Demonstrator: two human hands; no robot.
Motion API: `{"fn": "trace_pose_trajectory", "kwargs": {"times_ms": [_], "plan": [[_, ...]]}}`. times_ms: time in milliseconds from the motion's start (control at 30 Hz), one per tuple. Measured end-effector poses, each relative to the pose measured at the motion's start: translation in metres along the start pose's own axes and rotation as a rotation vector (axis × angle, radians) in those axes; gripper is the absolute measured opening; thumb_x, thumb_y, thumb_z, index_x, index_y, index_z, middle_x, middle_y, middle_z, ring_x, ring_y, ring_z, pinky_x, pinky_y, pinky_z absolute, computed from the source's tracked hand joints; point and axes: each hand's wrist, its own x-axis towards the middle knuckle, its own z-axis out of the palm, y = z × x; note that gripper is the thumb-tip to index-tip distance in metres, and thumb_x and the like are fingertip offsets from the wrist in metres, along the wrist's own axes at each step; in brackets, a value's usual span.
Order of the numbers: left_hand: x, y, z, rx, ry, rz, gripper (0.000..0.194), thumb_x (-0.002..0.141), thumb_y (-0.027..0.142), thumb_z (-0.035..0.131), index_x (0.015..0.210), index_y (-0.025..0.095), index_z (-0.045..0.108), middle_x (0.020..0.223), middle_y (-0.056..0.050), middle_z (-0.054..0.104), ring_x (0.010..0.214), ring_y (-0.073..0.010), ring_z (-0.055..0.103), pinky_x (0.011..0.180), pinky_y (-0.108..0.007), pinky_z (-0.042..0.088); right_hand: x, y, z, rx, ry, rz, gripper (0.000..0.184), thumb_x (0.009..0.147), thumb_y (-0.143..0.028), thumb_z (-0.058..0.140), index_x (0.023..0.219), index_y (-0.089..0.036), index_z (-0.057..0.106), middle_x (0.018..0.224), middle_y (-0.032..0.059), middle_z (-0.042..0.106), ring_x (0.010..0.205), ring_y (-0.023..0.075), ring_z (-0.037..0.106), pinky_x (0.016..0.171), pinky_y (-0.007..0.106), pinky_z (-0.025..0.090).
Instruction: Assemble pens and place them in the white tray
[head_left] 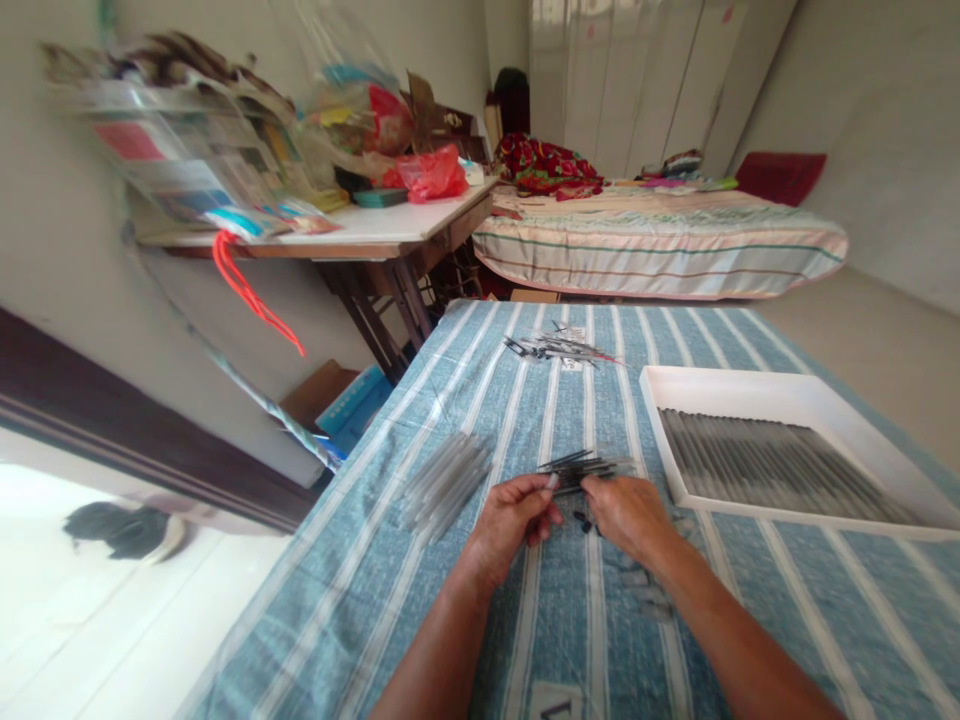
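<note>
My left hand (517, 515) is closed in a pinch, with a small pale tip showing at its thumb and finger; the rest of what it grips is hidden. Close on its right, my right hand (624, 515) has its fingers pressed together at the near edge of a pile of thin dark sticks (576, 468). What those fingers hold is hidden. Small black pieces (582, 522) lie on the cloth between the hands. To the left rests a bundle of translucent grey tubes (448, 482). A white tray (664, 455) at the right holds a row of slim grey-black sticks (772, 465).
A blue striped cloth (360, 610) covers the table. Farther back lies a loose heap of thin dark pieces (559, 347). Beyond stand a side table (367, 225) with bags on it and a bed (660, 245). A blue box (356, 410) sits low at the left.
</note>
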Motion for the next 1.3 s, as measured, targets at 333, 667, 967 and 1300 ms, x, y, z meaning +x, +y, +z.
{"fn": "trace_pose_trajectory", "kwargs": {"times_ms": [333,667,967,1300], "plan": [[-0.0012,0.0016,-0.0001,-0.002,0.016,0.011,0.026,0.073,0.029,0.065,0.093,0.012,0.065,0.06,-0.003,0.065,0.04,-0.0063,0.047,0.037,-0.017,0.029,0.001,-0.0034,-0.0073,0.007,-0.051,-0.047,0.02,0.082,-0.016,0.042,0.089,-0.017,0.061,0.082,0.0116,0.071,0.079,0.025,0.067,0.062,0.029,0.04],[-0.0005,0.005,-0.0068,-0.014,0.048,0.038,0.026,0.072,0.033,0.067,0.088,0.012,0.065,0.06,-0.003,0.065,0.04,-0.0059,0.046,0.038,-0.018,0.029,0.0039,-0.0092,-0.009,0.008,-0.049,-0.02,0.023,0.084,-0.012,0.039,0.094,-0.015,0.06,0.077,0.0139,0.07,0.075,0.0266,0.068,0.061,0.03,0.04],[-0.0013,0.0054,-0.006,-0.002,0.043,0.036,0.025,0.071,0.032,0.068,0.087,0.012,0.066,0.06,-0.003,0.065,0.04,-0.0059,0.046,0.037,-0.018,0.029,0.0041,-0.0074,-0.0095,0.007,-0.066,-0.063,0.022,0.08,-0.014,0.046,0.097,-0.015,0.059,0.081,0.0144,0.07,0.077,0.0275,0.067,0.062,0.03,0.04],[-0.0028,0.007,-0.007,-0.003,0.053,0.042,0.028,0.07,0.032,0.069,0.087,0.011,0.066,0.059,-0.003,0.065,0.039,-0.0061,0.047,0.037,-0.018,0.028,0.0048,-0.0093,-0.0103,-0.002,-0.08,-0.079,0.02,0.078,-0.014,0.048,0.094,-0.012,0.06,0.083,0.0164,0.07,0.078,0.0271,0.067,0.064,0.031,0.042]]}}
